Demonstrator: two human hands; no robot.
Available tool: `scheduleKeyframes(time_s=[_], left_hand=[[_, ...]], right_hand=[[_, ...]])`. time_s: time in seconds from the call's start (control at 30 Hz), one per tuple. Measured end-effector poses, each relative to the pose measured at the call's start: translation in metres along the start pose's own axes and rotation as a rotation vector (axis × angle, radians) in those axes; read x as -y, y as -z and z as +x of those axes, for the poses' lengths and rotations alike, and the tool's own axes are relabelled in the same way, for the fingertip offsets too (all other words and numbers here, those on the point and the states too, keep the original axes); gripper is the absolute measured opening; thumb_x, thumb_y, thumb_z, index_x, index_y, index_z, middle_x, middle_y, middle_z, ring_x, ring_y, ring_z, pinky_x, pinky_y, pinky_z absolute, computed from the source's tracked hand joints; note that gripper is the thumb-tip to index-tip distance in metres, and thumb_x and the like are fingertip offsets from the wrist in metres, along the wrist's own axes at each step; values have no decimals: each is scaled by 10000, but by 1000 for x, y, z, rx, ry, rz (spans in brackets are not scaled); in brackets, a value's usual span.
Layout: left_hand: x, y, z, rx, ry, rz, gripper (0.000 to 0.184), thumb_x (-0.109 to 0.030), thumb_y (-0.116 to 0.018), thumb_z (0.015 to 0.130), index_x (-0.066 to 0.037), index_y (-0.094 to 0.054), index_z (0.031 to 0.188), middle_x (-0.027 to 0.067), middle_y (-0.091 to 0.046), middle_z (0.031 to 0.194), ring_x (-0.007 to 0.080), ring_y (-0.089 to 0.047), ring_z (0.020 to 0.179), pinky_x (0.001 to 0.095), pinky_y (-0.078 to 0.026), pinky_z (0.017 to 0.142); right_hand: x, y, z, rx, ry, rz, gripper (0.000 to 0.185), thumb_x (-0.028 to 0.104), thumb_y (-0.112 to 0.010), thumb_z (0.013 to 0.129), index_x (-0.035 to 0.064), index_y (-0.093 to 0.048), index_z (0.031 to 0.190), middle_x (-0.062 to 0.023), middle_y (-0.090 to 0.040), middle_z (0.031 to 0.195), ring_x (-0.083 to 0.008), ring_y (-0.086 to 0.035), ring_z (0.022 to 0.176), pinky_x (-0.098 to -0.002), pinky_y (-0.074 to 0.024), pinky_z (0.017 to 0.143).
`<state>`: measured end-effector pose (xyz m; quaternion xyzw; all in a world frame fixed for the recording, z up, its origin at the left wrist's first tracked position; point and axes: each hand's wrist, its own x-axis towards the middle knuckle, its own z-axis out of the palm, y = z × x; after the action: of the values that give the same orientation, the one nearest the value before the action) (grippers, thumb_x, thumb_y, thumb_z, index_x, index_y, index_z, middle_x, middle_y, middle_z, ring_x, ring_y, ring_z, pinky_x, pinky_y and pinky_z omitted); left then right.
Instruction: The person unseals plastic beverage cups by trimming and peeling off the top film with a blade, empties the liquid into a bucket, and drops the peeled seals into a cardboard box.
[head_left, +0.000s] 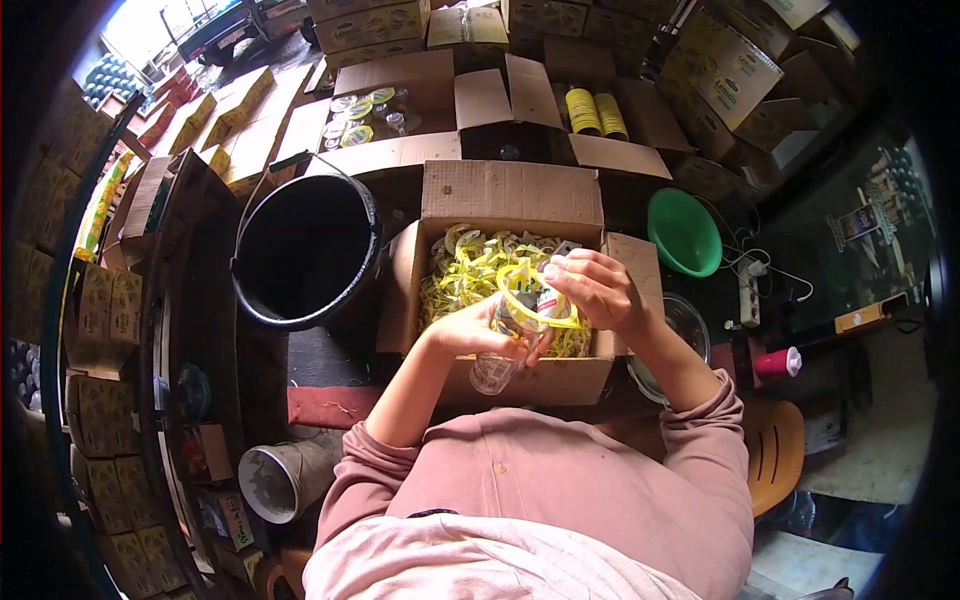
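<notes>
My left hand [490,330] is wrapped round a clear plastic bottle [494,372], which is tilted over the near edge of an open cardboard box [512,192]. Pinched in my right hand [600,290] is a yellow printed label [560,318], looped at the upper end of the bottle. Both hands are close together above the box. Inside it lies a heap of crumpled yellow and clear label strips [460,265]. My right fingertips partly cover the label, so its exact hold on the bottle cannot be made out.
A large black bucket [300,250] stands left of the box, a green bowl [685,232] to its right. Behind are cartons holding clear containers [352,120] and yellow rolls [596,112]. A pink item [776,363], a power strip [748,292] and a glass bowl [686,325] are at the right.
</notes>
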<state>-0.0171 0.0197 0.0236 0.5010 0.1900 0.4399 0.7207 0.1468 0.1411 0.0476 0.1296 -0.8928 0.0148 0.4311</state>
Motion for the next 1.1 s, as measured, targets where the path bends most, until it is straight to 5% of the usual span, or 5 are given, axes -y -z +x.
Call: scheduleKeyframes(time_s=[0.23,0.57,0.8,1.1], left_hand=[[8,-5,6,134,-25,-253,266,-187,-664,663,-18,-533,820,70,-529,678,129,-524,618,239,-426,521],[41,-16,21,631,-149,-1089,561,-174,-687,676,15,-349,1082,80,-459,754,144,-475,552,285,-413,493],[44,-29,41,934,-244,-1292,524,-144,-685,688,3,-349,1062,73,-476,769,149,-532,598,292,-428,502],[43,-31,38,920,-213,-1293,536,-121,-698,676,9,-340,1054,101,-516,806,170,-579,614,324,-479,549]], right_hand=[[4,2,8,13,15,-22,213,97,-628,735,29,-608,936,-88,-633,831,-205,-626,808,-336,-514,733],[2,-8,15,-56,39,57,154,98,-615,711,17,-584,839,-99,-620,820,-231,-626,800,-339,-513,732],[-2,-13,21,-97,20,168,128,90,-606,718,9,-570,811,-117,-622,828,-244,-627,799,-355,-514,729],[-7,-9,31,-227,-15,109,145,92,-647,708,-4,-583,796,-117,-624,775,-256,-634,749,-374,-525,694]])
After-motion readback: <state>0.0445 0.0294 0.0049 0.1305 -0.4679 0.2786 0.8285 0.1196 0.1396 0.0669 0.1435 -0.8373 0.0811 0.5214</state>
